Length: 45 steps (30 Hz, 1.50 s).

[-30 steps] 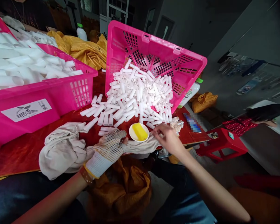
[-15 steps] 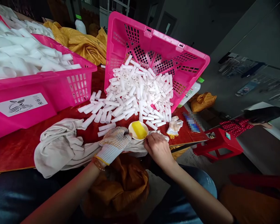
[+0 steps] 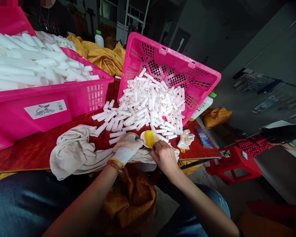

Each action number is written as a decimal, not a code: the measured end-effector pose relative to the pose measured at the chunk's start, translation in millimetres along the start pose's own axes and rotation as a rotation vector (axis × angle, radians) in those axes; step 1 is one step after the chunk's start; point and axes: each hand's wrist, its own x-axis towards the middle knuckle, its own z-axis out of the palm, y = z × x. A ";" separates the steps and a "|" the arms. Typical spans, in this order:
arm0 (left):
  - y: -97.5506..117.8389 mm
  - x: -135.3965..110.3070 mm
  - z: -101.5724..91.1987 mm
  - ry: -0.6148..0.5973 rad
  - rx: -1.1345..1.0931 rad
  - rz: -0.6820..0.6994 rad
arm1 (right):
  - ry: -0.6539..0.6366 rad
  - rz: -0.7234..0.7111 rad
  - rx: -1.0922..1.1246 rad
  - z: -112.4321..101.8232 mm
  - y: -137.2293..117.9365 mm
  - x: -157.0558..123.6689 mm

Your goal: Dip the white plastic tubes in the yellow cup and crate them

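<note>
I've got the left hand [image 3: 127, 147], in a dotted work glove, curled right at the rim of a small white plate [image 3: 144, 138] with a yellow sponge [image 3: 149, 138] on it. The bare right hand [image 3: 164, 156] has its fingers drawn together over a white cloth [image 3: 74, 154]; I can't tell whether either hand grips anything. Centre frame, a pink plastic crate [image 3: 177, 56] sits tipped, letting white tubes [image 3: 148, 108] slide forward across the red tabletop [image 3: 39, 151] within reach.
</note>
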 end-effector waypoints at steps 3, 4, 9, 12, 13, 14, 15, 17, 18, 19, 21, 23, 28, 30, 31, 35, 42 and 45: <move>0.9 -0.6 0.0 -0.018 0.022 -0.012 | -0.030 0.037 0.045 -1.5 -2.2 1.7; 2.5 -1.7 0.0 -0.009 0.025 -0.020 | -0.038 0.042 0.056 -2.5 -2.7 2.6; 11.3 -5.9 -0.7 0.015 0.023 -0.045 | -0.046 0.055 0.097 -9.7 -2.3 8.9; 11.7 -5.5 -1.0 0.007 0.009 -0.051 | -0.009 0.076 0.135 -13.1 0.6 14.7; 11.1 -5.3 -1.1 0.004 0.002 -0.054 | 0.011 0.081 0.145 -14.2 2.5 17.3; 10.3 -5.2 -1.1 -0.002 -0.006 -0.062 | 0.031 0.080 0.152 -15.5 5.0 20.4; 9.5 -5.2 -1.1 -0.009 -0.013 -0.071 | 0.051 0.073 0.154 -17.3 8.2 24.0; 7.8 -5.4 -0.6 -0.008 -0.024 -0.073 | 0.077 0.037 0.152 -22.2 16.1 33.0; 6.9 -5.6 -0.1 0.004 -0.026 -0.067 | 0.082 0.012 0.154 -25.6 20.6 38.4; 6.0 -5.6 0.7 0.015 -0.023 -0.059 | 0.084 -0.012 0.163 -29.5 25.2 44.2; 4.0 -5.2 3.1 0.031 -0.010 -0.031 | 0.078 -0.044 0.207 -38.5 34.1 56.6; 1.8 -4.3 6.4 0.042 -0.004 -0.009 | 0.069 -0.041 0.279 -48.2 41.2 68.9; -0.9 -5.9 11.1 0.089 -0.010 0.025 | 0.057 0.128 0.496 -63.2 50.8 87.9; -0.8 -8.8 10.4 0.104 -0.019 0.022 | 0.041 0.228 0.601 -59.6 53.3 88.8; -1.0 -10.3 9.9 0.113 -0.026 0.018 | 0.022 0.282 0.657 -55.4 54.8 88.1; -5.9 -13.3 12.1 0.170 -0.081 0.006 | -0.111 0.455 0.799 -31.6 63.6 81.5; -12.8 -9.9 19.4 0.186 -0.085 0.034 | -0.184 0.117 0.616 -36.9 78.6 71.2; -10.0 -11.7 16.8 0.152 -0.092 0.016 | -0.146 -0.425 0.199 -54.5 79.9 68.2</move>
